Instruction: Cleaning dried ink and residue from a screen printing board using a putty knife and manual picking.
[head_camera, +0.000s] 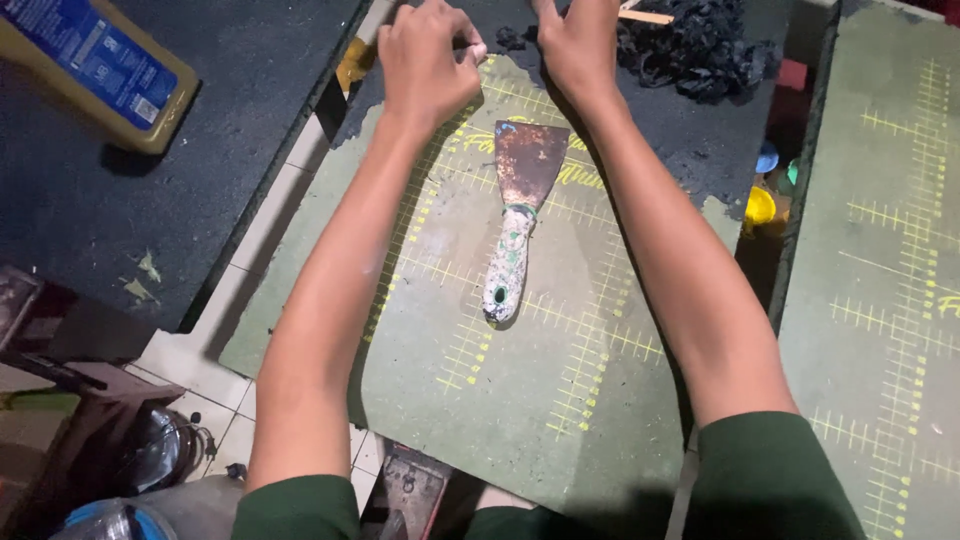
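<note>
A rusty scraper (518, 205) with a paint-spattered handle lies on a green board (560, 390) marked with yellow grid lines. My left hand (425, 58) is curled at the far edge of the bare green area, its fingers pinching the edge of the black layer (690, 130) that covers the board's far part. My right hand (578, 40) rests beside it on the same black edge, its fingertips cut off by the top of the picture. The scraper lies between my forearms, touched by neither hand.
A heap of torn black scraps (700, 45) lies at the far right of the board. A second green grid board (880, 250) stands to the right, with small paint pots (762, 205) in the gap. A yellow and blue jug (95, 65) sits on a black mat at left.
</note>
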